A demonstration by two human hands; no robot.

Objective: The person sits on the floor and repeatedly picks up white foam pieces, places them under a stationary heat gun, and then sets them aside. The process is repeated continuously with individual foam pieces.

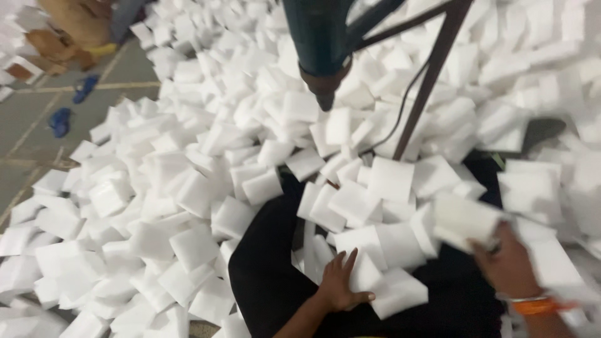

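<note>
My left hand (341, 285) rests low in the middle, fingers curled around the edge of a white foam block (366, 275) that lies among other blocks on a black cloth (266, 275) over my lap. My right hand (507, 266), blurred and wearing an orange wristband (532, 305), grips another white foam block (463, 222) lifted at the right. A huge heap of white foam blocks (206, 144) spreads all around.
A dark metal stand with a teal post (319, 44) and a slanted brown leg (429, 75) rises from the heap ahead. Grey floor (37, 119) with blue slippers lies at the left. Another person sits at the top left corner.
</note>
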